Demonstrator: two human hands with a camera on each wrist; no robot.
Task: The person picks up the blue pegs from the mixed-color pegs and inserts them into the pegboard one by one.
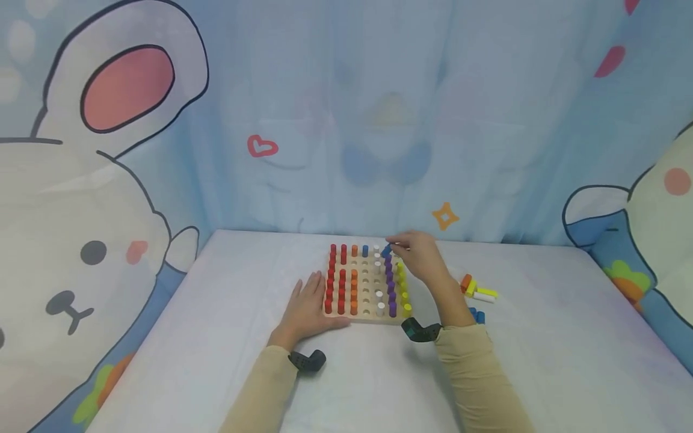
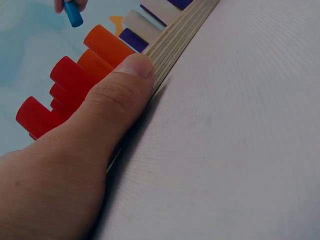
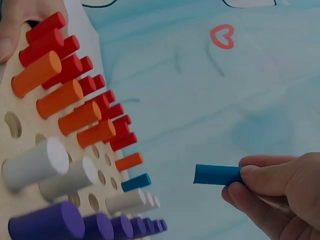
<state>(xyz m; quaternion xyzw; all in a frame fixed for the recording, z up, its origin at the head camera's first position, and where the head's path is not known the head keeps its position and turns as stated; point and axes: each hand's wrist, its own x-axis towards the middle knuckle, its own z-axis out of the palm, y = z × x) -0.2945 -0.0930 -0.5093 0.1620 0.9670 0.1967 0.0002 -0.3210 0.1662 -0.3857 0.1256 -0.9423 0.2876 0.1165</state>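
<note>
A wooden pegboard (image 1: 366, 320) stands on the table with columns of red, orange, white, purple and yellow pegs. One blue peg (image 3: 136, 182) sits in the board's far row, beside open holes. Between thumb and fingers, my right hand (image 1: 415, 252) pinches another blue peg (image 3: 217, 174) above the far right part of the board, apart from it. My left hand (image 1: 308, 310) rests against the board's near left corner, fingers extended along the left side. In the left wrist view its thumb (image 2: 117, 90) lies along the front edge, close to an orange peg (image 2: 112, 44).
Right of the board lie loose pegs: an orange one (image 1: 465, 282), yellow ones (image 1: 486, 293), a white one (image 1: 484, 297) and blue ones (image 1: 477, 315). A pale cloth covers the table (image 1: 178, 355). Behind it hangs a blue curtain (image 1: 314, 120) with cartoon prints.
</note>
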